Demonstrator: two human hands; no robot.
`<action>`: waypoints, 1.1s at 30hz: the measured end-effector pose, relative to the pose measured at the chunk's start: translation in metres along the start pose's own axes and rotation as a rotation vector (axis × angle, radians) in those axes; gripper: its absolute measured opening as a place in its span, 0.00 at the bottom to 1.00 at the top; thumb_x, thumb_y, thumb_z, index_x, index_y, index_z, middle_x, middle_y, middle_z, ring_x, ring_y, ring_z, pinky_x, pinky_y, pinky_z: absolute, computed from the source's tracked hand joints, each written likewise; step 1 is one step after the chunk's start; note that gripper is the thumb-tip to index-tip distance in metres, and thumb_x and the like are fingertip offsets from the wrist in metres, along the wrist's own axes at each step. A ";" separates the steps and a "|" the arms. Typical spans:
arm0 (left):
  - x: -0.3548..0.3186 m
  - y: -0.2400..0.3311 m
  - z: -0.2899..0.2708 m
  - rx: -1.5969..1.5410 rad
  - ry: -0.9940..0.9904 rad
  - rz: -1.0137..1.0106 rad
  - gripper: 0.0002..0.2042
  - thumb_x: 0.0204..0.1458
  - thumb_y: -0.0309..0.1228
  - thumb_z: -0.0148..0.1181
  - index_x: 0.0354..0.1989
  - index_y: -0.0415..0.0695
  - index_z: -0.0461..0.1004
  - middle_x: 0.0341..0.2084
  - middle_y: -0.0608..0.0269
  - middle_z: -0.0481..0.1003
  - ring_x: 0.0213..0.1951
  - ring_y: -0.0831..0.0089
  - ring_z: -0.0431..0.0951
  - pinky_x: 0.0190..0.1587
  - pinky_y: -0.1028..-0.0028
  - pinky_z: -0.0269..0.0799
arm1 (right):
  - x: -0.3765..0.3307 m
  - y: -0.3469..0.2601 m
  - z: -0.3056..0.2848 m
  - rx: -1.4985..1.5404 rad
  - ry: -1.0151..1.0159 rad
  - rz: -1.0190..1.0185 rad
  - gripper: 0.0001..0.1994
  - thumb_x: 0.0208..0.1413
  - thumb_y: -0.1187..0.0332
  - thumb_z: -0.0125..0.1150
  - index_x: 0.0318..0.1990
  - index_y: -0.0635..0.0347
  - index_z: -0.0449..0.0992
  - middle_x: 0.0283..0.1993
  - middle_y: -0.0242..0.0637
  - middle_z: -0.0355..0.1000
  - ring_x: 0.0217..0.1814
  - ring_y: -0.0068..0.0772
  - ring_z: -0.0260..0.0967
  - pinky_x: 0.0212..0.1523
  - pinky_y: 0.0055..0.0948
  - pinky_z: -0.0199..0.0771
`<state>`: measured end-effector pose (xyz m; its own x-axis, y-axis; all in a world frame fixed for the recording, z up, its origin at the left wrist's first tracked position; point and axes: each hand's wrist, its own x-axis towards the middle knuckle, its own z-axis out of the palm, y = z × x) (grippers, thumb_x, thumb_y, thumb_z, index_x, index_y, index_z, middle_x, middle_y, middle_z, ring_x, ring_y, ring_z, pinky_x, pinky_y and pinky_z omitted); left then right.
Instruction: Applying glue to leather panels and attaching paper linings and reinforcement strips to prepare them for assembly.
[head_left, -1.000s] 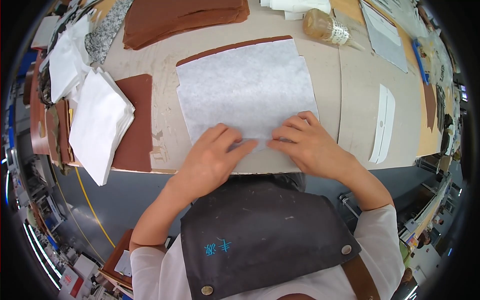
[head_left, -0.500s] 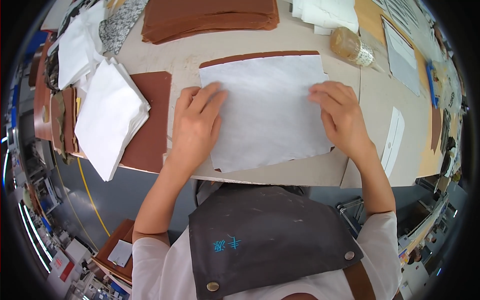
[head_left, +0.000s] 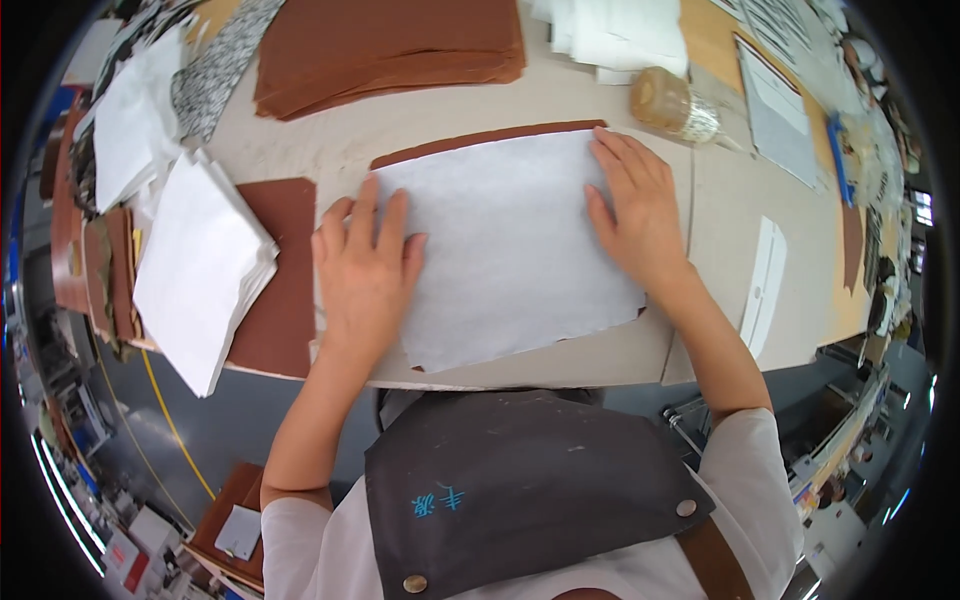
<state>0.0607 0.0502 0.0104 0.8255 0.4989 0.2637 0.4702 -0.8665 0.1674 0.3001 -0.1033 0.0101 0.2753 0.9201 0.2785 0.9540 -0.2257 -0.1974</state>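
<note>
A white sheet (head_left: 510,245) lies over a brown leather-like piece (head_left: 490,143), whose far edge shows as a narrow strip and whose near corners peek out. My left hand (head_left: 362,265) is open at the sheet's left edge, fingers spread, their tips near its far left corner. Along the right edge rests my right hand (head_left: 640,205), open, with its fingertips at the far right corner and its thumb on the sheet. Neither hand holds anything that I can make out.
A stack of brown pieces (head_left: 390,50) is at the back. White sheets (head_left: 200,265) lie over a brown panel (head_left: 285,290) at left. Far right are a bottle of amber liquid (head_left: 665,103), white sheets (head_left: 620,35) and a white strip-like template (head_left: 764,285).
My right hand has slid toward the sheet's far right corner and straightened its fingers. My left hand has spread out at the left edge. The whole view has shifted slightly.
</note>
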 end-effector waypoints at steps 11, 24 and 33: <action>0.019 0.009 -0.010 -0.147 0.060 0.005 0.19 0.48 0.29 0.64 0.50 0.39 0.71 0.50 0.54 0.70 0.49 0.53 0.66 0.51 0.59 0.63 | -0.012 0.005 -0.008 -0.063 0.105 0.145 0.19 0.50 0.67 0.60 0.49 0.68 0.73 0.56 0.42 0.69 0.59 0.44 0.61 0.59 0.41 0.56; 0.063 0.178 0.037 -0.616 -0.195 0.770 0.19 0.38 0.20 0.59 0.43 0.42 0.77 0.36 0.59 0.69 0.42 0.62 0.68 0.43 0.65 0.64 | -0.156 0.056 -0.088 0.240 0.362 0.467 0.16 0.44 0.80 0.61 0.43 0.60 0.77 0.43 0.39 0.74 0.51 0.40 0.67 0.51 0.38 0.65; 0.056 0.295 0.078 -0.487 -0.174 1.060 0.19 0.44 0.22 0.53 0.46 0.46 0.77 0.35 0.60 0.66 0.41 0.64 0.65 0.43 0.68 0.60 | -0.248 0.061 -0.138 0.195 0.069 0.695 0.27 0.35 0.74 0.71 0.50 0.55 0.75 0.49 0.36 0.63 0.49 0.41 0.59 0.51 0.34 0.65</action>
<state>0.2700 -0.1784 0.0009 0.7815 -0.5082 0.3619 -0.6135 -0.7315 0.2975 0.3060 -0.3889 0.0590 0.8234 0.5611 0.0849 0.5189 -0.6838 -0.5130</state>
